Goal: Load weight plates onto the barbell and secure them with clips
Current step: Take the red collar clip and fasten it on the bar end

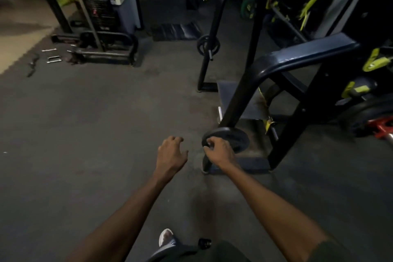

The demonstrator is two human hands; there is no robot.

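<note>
Hands at the plate rack: right hand [217, 148] grips a plate, left hand [171, 152] free.

Right fingers curl over the near rim of a small round black iron weight plate [230, 137], which sits low on the dark blue steel rack frame [297, 59], probably on a storage peg. Left hand hovers just beside it, fingers loosely bent, holding nothing. Step in hand looks like fetching a plate. Next: slide it off, left hand taking a share, then carry it toward the plate [365, 112] with the red clip [382, 127] at far right, probably the barbell's end.
</note>
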